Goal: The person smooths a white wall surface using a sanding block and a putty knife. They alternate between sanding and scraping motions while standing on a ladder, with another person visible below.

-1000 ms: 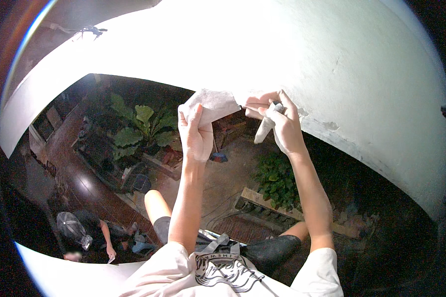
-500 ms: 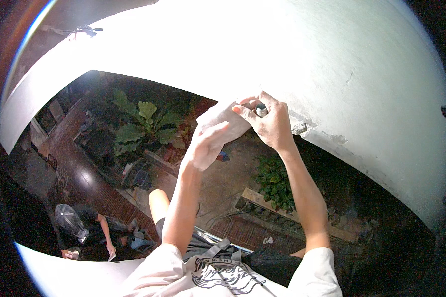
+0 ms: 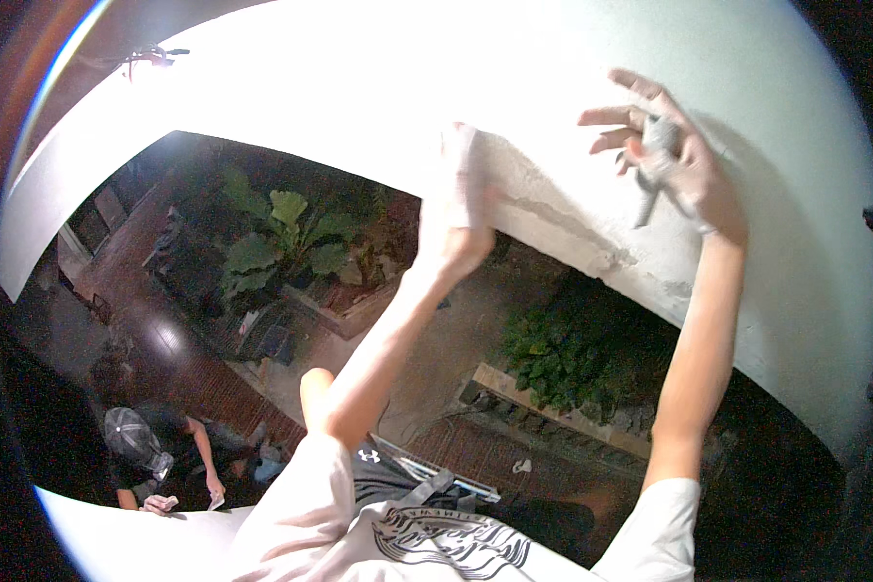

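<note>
My left hand (image 3: 453,228) is raised against the near edge of a white curved surface (image 3: 592,218), its fingers smeared by motion. A pale flat piece (image 3: 471,175) shows nearly edge-on along that hand; its kind is not clear. To the right, my right hand (image 3: 700,170) is held up over the white surface with several fingers spread. A grey tool (image 3: 658,145) with a small orange spot and a narrow end pointing down is tucked across its palm under the thumb. The surface's lower edge has a rough, chipped patch (image 3: 601,254) between my two forearms.
Below lie a large-leaved plant (image 3: 286,218), a low green bush (image 3: 553,364) beside a block-edged bed (image 3: 509,388) and a brick path (image 3: 116,262). At lower left a person in a cap (image 3: 134,432) works at another white edge (image 3: 199,533). A dark clamp-like object (image 3: 155,56) sits at upper left.
My hands have moved apart and upward, the left slightly right, the right farther right with the grey tool. The pale piece has turned from flat-facing to nearly edge-on.
</note>
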A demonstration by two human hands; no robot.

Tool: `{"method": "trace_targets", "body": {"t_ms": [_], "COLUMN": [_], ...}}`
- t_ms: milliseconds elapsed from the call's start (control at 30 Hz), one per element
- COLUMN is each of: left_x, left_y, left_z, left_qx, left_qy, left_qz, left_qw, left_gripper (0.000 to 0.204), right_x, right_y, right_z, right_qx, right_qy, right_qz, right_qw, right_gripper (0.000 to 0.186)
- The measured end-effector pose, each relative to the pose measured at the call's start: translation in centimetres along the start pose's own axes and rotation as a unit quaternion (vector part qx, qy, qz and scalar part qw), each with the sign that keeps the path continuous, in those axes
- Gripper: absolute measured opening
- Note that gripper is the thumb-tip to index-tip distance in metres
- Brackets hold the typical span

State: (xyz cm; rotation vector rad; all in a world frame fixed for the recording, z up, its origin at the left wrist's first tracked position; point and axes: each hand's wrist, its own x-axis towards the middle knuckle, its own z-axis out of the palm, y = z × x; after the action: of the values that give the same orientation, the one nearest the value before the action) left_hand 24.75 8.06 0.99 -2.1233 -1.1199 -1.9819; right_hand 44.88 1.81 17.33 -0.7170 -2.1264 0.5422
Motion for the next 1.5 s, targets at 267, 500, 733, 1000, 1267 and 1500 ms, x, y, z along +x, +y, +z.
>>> {"method": "trace_targets", "body": {"t_ms": [267, 500, 733, 1000, 1267, 1500], "left_x": [-0.4, -2.2, -0.4, -2.1, 2.2, 1.5], "left_y": [-4.5, -2.8, -7.2, -7.9, -10.4, -10.8], "left_z": [1.3, 3.0, 0.4, -1.1, -2.1, -3.0], "left_qx": [-0.259, 0.053, 0.000, 0.110, -0.019, 0.027], "left_qy": [0.045, -0.021, 0.160, 0.012, 0.158, 0.097], "left_qz": [-0.144, 0.247, -0.086, 0.117, -0.094, 0.027], "left_qw": [0.954, 0.967, 0.983, 0.987, 0.983, 0.995], "left_gripper": [0.056, 0.052, 0.055, 0.054, 0.058, 0.052], "right_x": [0.0, 0.4, -5.0, -6.3, -4.7, -4.9], "right_y": [-0.3, -0.3, -4.6, -3.0, 0.4, -0.2], "right_z": [0.2, 1.5, -3.2, -5.0, -4.0, -3.3], "right_qx": [-0.034, -0.129, -0.496, -0.644, -0.591, -0.588], "right_qy": [-0.084, -0.052, 0.094, 0.164, 0.321, 0.335], "right_qz": [0.015, -0.043, -0.110, -0.221, -0.250, -0.265], "right_qw": [0.996, 0.989, 0.856, 0.714, 0.696, 0.687], "right_gripper": [0.059, 0.061, 0.055, 0.049, 0.042, 0.039]}}
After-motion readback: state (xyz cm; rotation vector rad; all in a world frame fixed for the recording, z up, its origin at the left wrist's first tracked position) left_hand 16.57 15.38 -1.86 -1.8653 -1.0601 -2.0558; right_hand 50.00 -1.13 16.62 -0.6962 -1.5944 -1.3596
